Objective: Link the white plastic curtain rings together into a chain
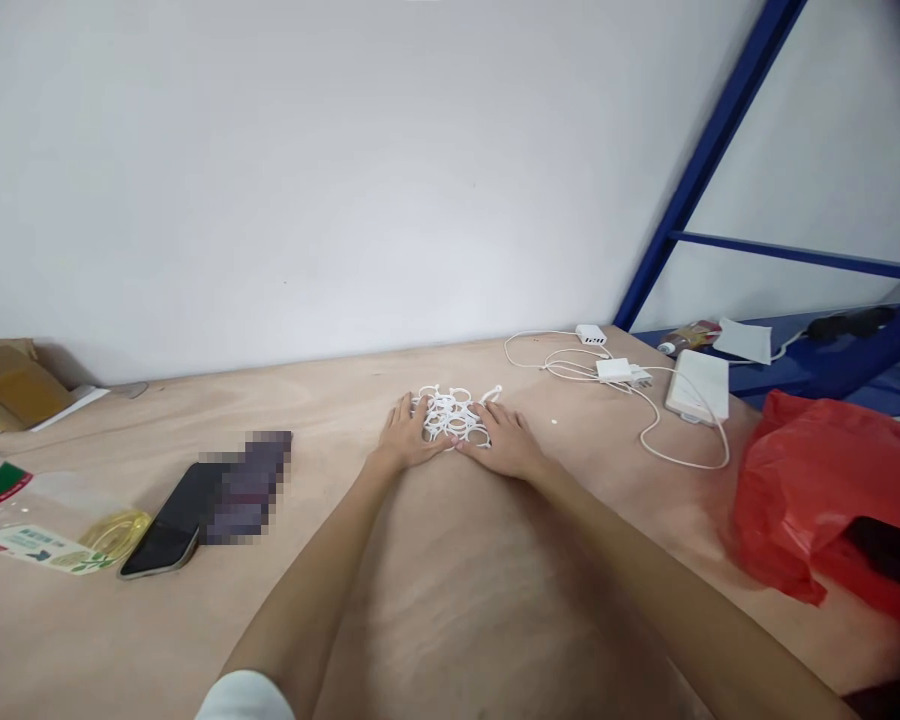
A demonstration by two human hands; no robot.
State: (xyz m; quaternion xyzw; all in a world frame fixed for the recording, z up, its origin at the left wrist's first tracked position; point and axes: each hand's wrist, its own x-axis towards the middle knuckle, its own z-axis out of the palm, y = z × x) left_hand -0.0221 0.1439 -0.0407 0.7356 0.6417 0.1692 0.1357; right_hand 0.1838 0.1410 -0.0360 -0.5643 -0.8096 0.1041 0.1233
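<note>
A small heap of white plastic rings (450, 412) lies on the wooden table (450, 590), far out in front of me. My left hand (405, 435) rests flat at the heap's left side, fingers stretched out and touching the rings. My right hand (504, 440) lies flat at the heap's right side, fingers spread over the nearest rings. Both arms reach forward across the table. Neither hand grips anything.
A black phone (166, 525) lies at the left beside a blurred dark patch, clear plastic bags (41, 530) and a cardboard box (7, 385). White chargers, cables (615, 372) and a power bank (699, 387) sit at the right. A red plastic bag (817, 490) and a blue metal frame (712, 150) stand further right.
</note>
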